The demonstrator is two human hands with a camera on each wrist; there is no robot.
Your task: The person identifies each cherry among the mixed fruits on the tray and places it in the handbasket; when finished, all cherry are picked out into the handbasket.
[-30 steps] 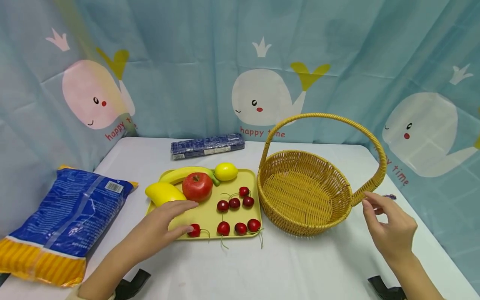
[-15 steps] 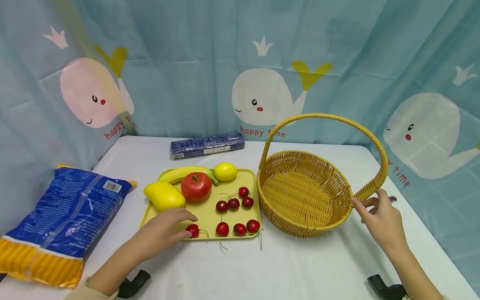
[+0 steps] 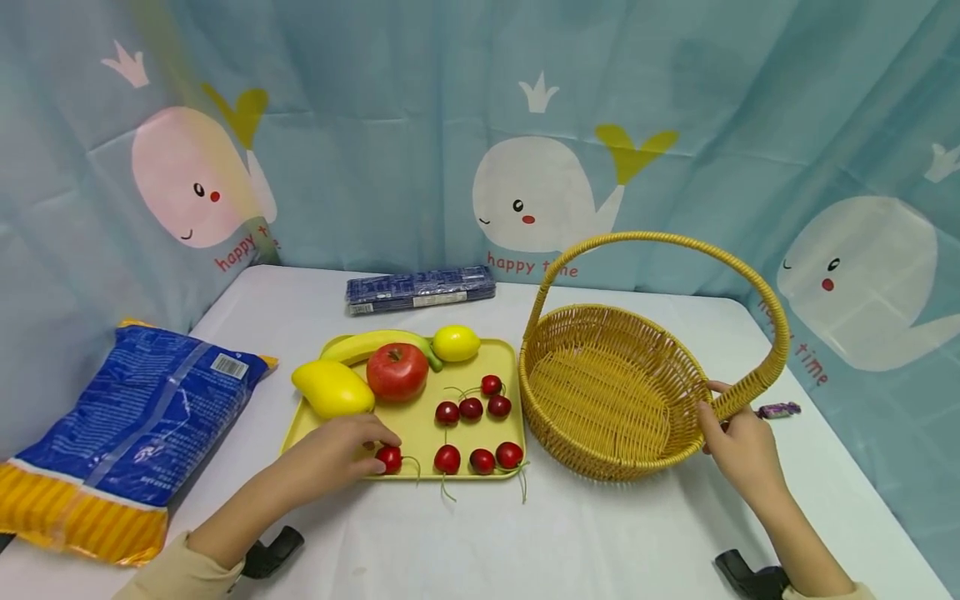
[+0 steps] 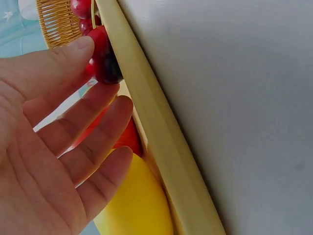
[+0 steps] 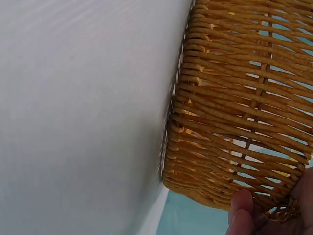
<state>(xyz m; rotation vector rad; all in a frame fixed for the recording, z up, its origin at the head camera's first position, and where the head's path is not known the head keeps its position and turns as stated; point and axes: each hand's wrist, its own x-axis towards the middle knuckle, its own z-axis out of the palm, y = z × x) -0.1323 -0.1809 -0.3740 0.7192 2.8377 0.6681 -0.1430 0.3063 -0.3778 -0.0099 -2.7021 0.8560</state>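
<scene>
On a yellow tray (image 3: 345,462), my left hand (image 3: 330,454) has thumb and index finger on either side of a red cherry (image 3: 389,459) by the front edge. The left wrist view shows the thumb tip against this cherry (image 4: 101,54), the other fingers loosely bent. My right hand (image 3: 744,450) grips the rim of a wicker basket (image 3: 543,429) at the foot of its handle, thumb inside. In the right wrist view, fingertips (image 5: 241,201) press the woven wall (image 5: 234,98) from outside. Several more cherries (image 3: 447,459) lie on the tray.
The tray also bears a mango (image 3: 332,389), a red apple (image 3: 397,372), a banana (image 3: 375,342) and a lemon (image 3: 456,342). A blue packet (image 3: 422,289) lies behind it, a large blue and yellow bag (image 3: 150,425) at left. A purple wrapped item (image 3: 780,410) lies right of the basket.
My left hand has come down and closed around the front cherry. My right hand has moved left from beside the handle's foot and taken hold of the basket rim.
</scene>
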